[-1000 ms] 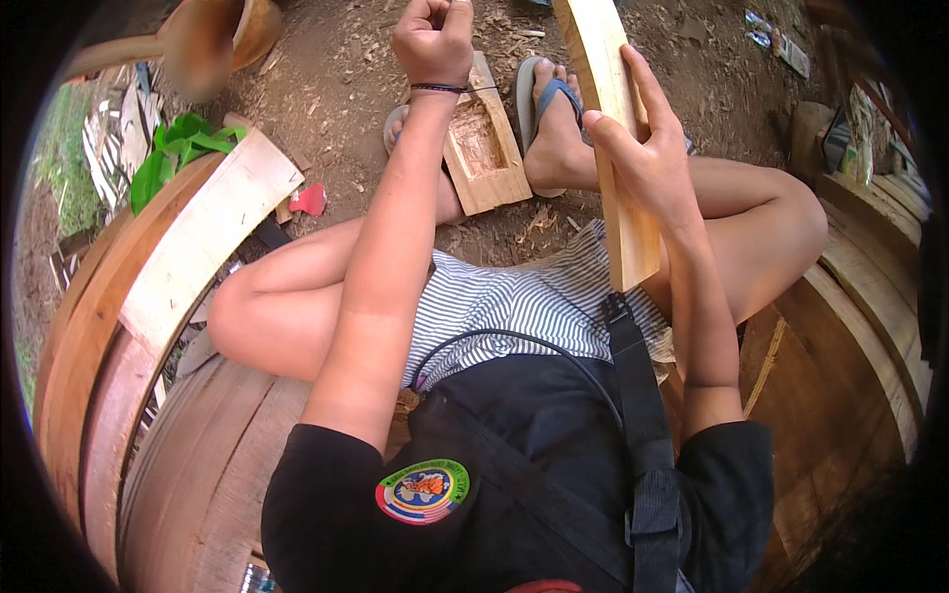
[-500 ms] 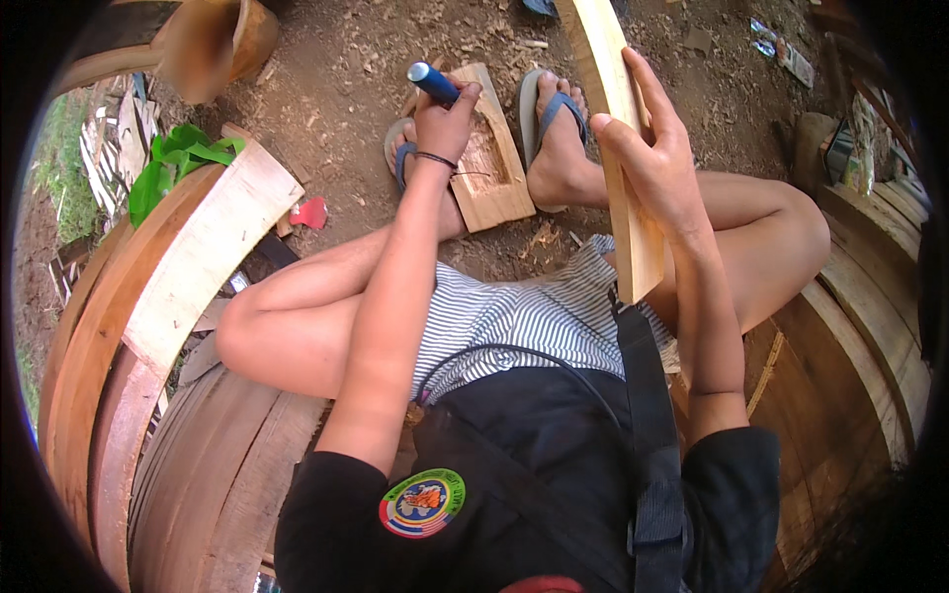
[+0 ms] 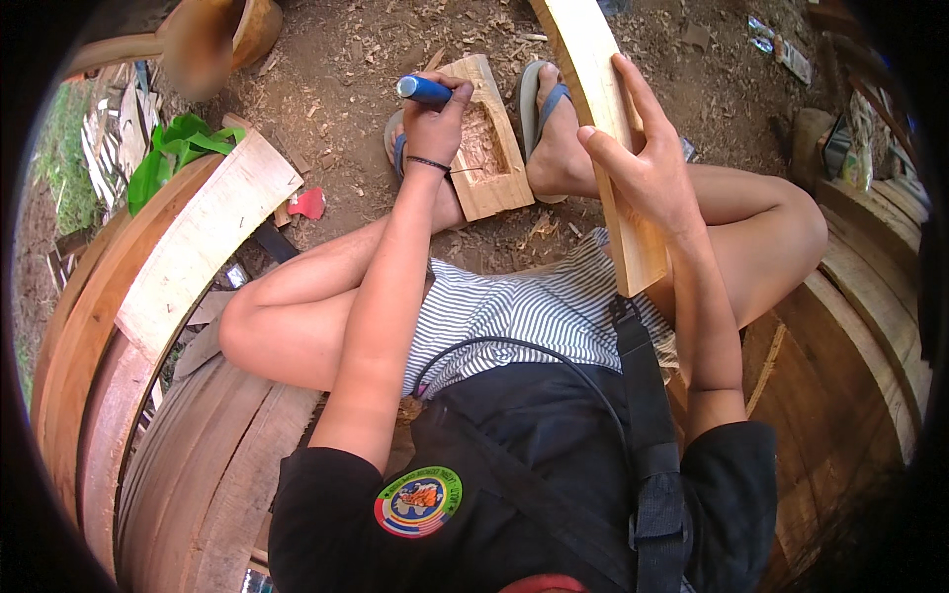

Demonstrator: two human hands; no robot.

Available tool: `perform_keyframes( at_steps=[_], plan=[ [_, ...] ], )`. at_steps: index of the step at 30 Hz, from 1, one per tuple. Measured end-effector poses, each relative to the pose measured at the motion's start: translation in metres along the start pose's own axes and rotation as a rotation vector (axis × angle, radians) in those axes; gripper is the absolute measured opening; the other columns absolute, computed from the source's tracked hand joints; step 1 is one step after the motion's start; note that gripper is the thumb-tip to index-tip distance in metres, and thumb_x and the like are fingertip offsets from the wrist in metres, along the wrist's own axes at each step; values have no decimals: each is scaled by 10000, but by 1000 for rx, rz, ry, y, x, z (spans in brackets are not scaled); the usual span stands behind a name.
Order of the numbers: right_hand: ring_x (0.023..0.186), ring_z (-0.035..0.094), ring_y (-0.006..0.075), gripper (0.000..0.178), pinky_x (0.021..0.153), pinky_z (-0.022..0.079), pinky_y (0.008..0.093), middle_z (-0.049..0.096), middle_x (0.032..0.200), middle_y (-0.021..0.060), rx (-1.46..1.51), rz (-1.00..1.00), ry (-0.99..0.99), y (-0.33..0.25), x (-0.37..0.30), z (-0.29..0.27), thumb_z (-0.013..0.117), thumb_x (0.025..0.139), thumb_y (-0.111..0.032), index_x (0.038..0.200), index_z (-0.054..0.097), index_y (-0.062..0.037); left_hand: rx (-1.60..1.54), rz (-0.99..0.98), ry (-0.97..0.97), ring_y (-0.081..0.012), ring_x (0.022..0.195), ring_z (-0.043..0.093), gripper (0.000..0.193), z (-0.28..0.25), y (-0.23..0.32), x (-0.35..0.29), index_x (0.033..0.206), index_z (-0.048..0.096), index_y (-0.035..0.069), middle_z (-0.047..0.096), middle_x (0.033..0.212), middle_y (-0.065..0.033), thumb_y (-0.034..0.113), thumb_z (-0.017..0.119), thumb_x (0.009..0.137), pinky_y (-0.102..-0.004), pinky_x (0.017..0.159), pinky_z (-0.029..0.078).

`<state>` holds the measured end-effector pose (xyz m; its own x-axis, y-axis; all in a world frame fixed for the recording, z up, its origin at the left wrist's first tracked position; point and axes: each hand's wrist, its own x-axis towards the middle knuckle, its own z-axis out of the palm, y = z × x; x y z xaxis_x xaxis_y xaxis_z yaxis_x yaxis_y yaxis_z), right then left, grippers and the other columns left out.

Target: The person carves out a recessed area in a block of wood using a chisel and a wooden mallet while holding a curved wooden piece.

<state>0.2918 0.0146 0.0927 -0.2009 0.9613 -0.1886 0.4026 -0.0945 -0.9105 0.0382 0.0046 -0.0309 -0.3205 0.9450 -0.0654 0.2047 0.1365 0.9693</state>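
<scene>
Steadiness should help: left hand (image 3: pixel 435 128) clamped on blue cylindrical handle (image 3: pixel 427 91), eleven o'clock; right hand (image 3: pixel 654 178) gripping long pale wooden bar (image 3: pixel 593 84), one o'clock.

Shirt (image 3: pixel 554 435) | round badge (image 3: pixel 418 502), small lettering curving along its green rim (image 3: pixel 454 485) || Packet (image 3: pixel 794 59) over on the ground (image 3: pixel 682 89) | any print too small for me to read

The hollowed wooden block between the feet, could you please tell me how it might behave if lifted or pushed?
The hollowed wooden block should stay stiff, given its thick wood. Its carved recess probably makes it lighter than a solid piece. Pushed sideways, it may be stopped by the feet on either side.
</scene>
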Motion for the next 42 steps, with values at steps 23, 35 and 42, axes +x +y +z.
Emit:
perform_keyframes(
  at_steps=[23,35,42],
  plan=[
    [877,652,289,857,837,527,408,616,1006,168,-374,-315,-323,-73,-9,0,729,674,-286,1458,447,-84,-121,-34,-119,-207,1020,682,380,14,-48,-2,1250,582,30,706,1109,-118,242,594,935,-338,845,548],
    [957,668,369,820,904,524,435,651,1017,241,-340,-75,-162,-22,-3,5,677,716,-436,1473,452,-213,349,-12,-73,-229,816,708,234,7,-11,23,933,668,54,723,855,-104,244,753,827,-361,745,547],
    [1162,613,387,853,975,489,439,595,1303,254,-198,94,-92,-5,-11,-2,661,756,-430,1502,391,-116,48,-562,43,-264,805,735,266,-29,-30,89,945,586,-67,695,860,-170,183,674,927,-315,611,627]
  ],
)
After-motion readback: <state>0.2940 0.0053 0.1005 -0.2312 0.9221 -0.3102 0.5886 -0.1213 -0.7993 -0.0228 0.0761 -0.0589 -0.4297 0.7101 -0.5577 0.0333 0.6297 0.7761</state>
